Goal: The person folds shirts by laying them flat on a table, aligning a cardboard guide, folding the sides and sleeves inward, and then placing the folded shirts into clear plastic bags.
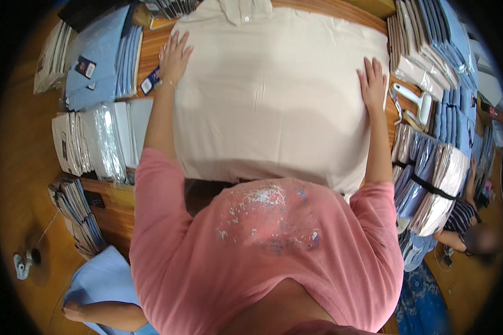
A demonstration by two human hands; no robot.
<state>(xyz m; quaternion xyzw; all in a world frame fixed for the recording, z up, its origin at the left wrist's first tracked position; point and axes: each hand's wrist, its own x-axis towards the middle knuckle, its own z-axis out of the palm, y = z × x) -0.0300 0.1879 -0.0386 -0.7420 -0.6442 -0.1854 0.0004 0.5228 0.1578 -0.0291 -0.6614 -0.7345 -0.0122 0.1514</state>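
Observation:
A beige shirt (274,95) lies spread on the wooden table, its collar (246,10) at the far edge and a small button showing just below it. My left hand (175,58) rests on the shirt's left edge near the shoulder, fingers stretched and apart. On the opposite edge, my right hand (373,84) lies flat with its fingers spread. Neither hand grips anything. A dark blue tag (150,81) is on the table beside my left wrist. The shirt's near edge reaches close to my body.
Stacks of bagged blue shirts (98,61) and white packages (106,139) line the left. At right are folded shirts (422,47), a white lint roller (422,103), scissors (395,106) and a black-strapped bundle (433,184). Other people are at lower left (106,312) and right (458,223).

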